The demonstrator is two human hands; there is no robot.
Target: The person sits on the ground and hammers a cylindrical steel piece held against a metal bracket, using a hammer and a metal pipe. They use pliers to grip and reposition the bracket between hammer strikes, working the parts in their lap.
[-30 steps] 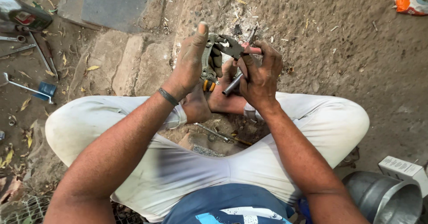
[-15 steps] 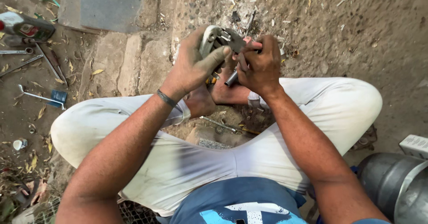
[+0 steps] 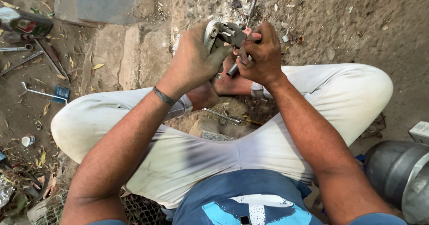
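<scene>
I sit cross-legged on dirt ground in pale trousers. My left hand grips a curved grey metal part held up in front of me. My right hand is closed on pliers with a reddish handle, whose jaws bite on the metal part. A thin metal rod sticks down out of my right fist. Both hands are pressed close together above my bare foot.
Spanners and other tools lie on the ground at left, with a small blue piece and a bottle. A slim tool lies between my legs. A grey metal cylinder stands at lower right beside a white box.
The view has shifted slightly, and my hands with the part and pliers sit a little higher and more to the right. My left fingers have wrapped tighter round the metal part.
</scene>
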